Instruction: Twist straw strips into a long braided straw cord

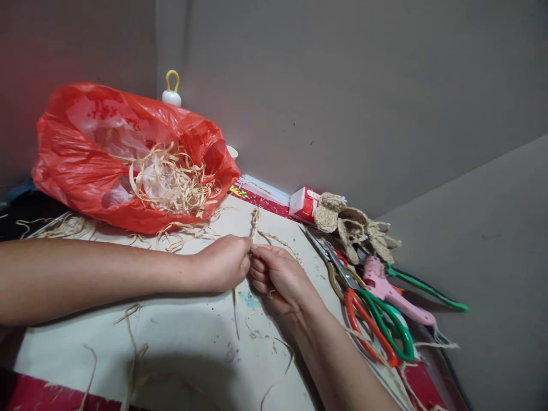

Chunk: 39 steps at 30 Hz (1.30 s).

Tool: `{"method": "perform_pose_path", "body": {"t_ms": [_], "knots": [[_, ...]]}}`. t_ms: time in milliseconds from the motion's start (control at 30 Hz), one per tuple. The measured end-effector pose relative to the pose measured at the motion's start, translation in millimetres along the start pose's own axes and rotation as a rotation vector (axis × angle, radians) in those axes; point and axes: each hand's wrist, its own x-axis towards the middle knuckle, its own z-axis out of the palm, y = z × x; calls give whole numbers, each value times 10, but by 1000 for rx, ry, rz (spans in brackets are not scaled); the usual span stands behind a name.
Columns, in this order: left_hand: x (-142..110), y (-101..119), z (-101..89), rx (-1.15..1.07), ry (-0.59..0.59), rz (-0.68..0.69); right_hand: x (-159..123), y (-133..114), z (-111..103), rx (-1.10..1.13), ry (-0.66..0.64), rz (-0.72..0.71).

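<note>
My left hand (pixel 225 261) is closed in a fist above the white table surface (pixel 184 342). My right hand (pixel 280 277) meets it from the right, fingers curled and pinched. Between them both grip the near end of a braided straw cord (pixel 255 220), whose plaited part points away from me. A thinner braided length (pixel 280 241) runs off to the right behind my right hand. Below my left fist hangs a loose straw strand (pixel 236 314). The exact point where the fingers pinch the cord is hidden.
A red plastic bag (pixel 81 171) full of straw strips (pixel 175 182) stands at the back left. On the right lie scissors with orange and green handles (pixel 370 325), a pink glue gun (pixel 394 291), woven straw pieces (pixel 355 225) and a red-white box (pixel 303 204). Grey walls rise behind.
</note>
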Motion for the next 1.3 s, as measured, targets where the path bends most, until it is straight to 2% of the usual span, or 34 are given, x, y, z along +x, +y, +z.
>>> {"method": "perform_pose_path", "body": {"t_ms": [333,533,600,700,733,800,967,1133,1300], "knots": [[13,-18,22,-52,10,-42,11,23,31,27,60,-48],[8,-27,23,-120,17,-41,3,23,44,-51,75,-85],[43,-14,-68,-221,-105,-98,0,6,36,-72,60,-93],[151,-19,-291,-416,-424,-215,-5,-36,1,-70,2,-101],[193,-32,-366,-453,-489,-243,-6,-51,-13,-65,-19,-97],[267,-77,-476,-494,-546,-261,-7,-78,-43,-64,-54,-88],[334,-222,-477,-514,-536,-190,4,-115,-92,-122,-114,-62],[326,-272,-462,-405,-498,-98,19,-112,-129,-111,-150,39],[343,-302,-542,-283,-499,-97,41,-90,-187,-135,-154,95]]}}
